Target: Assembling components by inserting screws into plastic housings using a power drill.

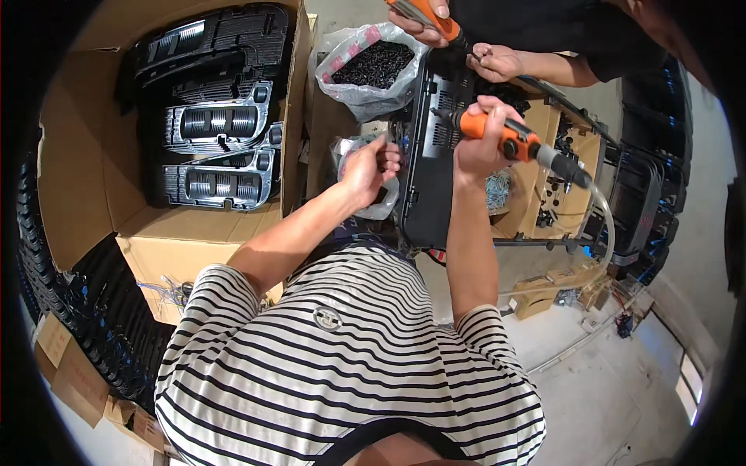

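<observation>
My right hand point(480, 151) is wrapped round an orange powered screwdriver point(522, 144) with a clear hose at its rear. The driver's tip points left over a silver slotted plate point(435, 141) on a long black plastic housing point(427, 198). Left of that housing, my left hand point(365, 172) is raised with its fingers curled in; whatever they hold, if anything, is too small to make out. Just beneath it sits a clear plastic bag point(382, 208). Across from me, a co-worker's hand grips another orange screwdriver point(447, 25), its tip near their other hand point(497, 62).
A large cardboard box point(85, 155) at left holds several black and silver parts point(221, 124). A plastic bag point(353, 97) of small black pieces stands at the back. To the right are loose screws point(497, 189) and a wooden tray point(536, 206) with black parts. Stacked black housings point(637, 202) stand beyond.
</observation>
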The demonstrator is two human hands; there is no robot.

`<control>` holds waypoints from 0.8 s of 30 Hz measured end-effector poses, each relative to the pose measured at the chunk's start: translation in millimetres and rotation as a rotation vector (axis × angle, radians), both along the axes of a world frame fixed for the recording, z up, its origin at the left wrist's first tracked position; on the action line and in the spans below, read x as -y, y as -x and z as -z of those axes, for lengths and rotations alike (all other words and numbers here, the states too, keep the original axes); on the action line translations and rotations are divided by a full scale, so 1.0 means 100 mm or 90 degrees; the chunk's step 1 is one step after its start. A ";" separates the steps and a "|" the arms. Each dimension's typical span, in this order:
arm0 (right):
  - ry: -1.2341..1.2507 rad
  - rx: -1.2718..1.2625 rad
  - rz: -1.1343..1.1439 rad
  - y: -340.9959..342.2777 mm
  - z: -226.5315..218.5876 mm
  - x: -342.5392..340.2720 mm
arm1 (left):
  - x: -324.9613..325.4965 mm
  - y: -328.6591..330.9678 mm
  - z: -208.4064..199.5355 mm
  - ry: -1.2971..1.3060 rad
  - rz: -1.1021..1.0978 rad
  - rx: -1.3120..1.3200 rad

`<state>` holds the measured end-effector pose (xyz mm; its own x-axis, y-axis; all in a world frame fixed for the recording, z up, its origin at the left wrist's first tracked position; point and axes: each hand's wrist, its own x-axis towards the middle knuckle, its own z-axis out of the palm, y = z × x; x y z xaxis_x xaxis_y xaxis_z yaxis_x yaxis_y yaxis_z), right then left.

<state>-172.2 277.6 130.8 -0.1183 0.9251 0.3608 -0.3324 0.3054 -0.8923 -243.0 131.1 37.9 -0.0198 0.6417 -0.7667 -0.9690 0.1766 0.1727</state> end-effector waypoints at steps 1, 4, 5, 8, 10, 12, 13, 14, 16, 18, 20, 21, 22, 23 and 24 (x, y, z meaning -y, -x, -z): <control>0.003 0.005 0.016 0.03 0.03 -0.07 | 0.02 0.01 0.10 0.027 -0.010 -0.023; 0.016 0.014 0.040 0.17 0.10 -0.19 | 0.14 0.08 0.19 0.036 -0.026 -0.051; 0.025 0.009 0.044 0.19 0.13 -0.23 | 0.16 0.09 0.22 0.039 -0.032 -0.064; 0.046 0.002 0.051 0.24 0.19 -0.30 | 0.18 0.13 0.23 0.039 -0.038 -0.047; 0.039 0.006 0.042 0.25 0.23 -0.32 | 0.18 0.15 0.20 0.038 -0.040 -0.037; 0.036 0.009 0.036 0.27 0.25 -0.34 | 0.18 0.17 0.17 0.020 -0.028 -0.044; 0.033 0.013 0.038 0.28 0.26 -0.34 | 0.18 0.18 0.17 0.011 -0.022 -0.048; 0.029 0.017 0.040 0.30 0.26 -0.34 | 0.18 0.18 0.18 0.011 -0.023 -0.047; 0.025 0.022 0.040 0.31 0.28 -0.36 | 0.17 0.18 0.21 0.004 0.012 -0.049; 0.009 0.024 0.007 0.29 0.30 -0.36 | 0.18 0.17 0.24 0.001 0.030 -0.049; 0.000 0.025 -0.009 0.30 0.31 -0.37 | 0.21 0.17 0.29 -0.049 0.044 -0.042; -0.008 0.057 -0.018 0.34 0.33 -0.37 | 0.21 0.17 0.30 -0.075 0.052 -0.040; -0.019 0.089 -0.026 0.39 0.33 -0.37 | 0.20 0.16 0.28 -0.078 0.053 -0.042; -0.030 0.120 -0.034 0.41 0.31 -0.38 | 0.18 0.14 0.26 -0.065 0.040 -0.030; -0.035 0.117 -0.031 0.41 0.29 -0.39 | 0.16 0.12 0.23 -0.053 0.028 -0.018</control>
<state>-212.8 316.6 101.7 -0.2310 0.8963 0.3786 -0.1811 0.3427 -0.9218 -255.2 114.9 14.9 -0.0108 0.7035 -0.7106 -0.9551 0.2033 0.2157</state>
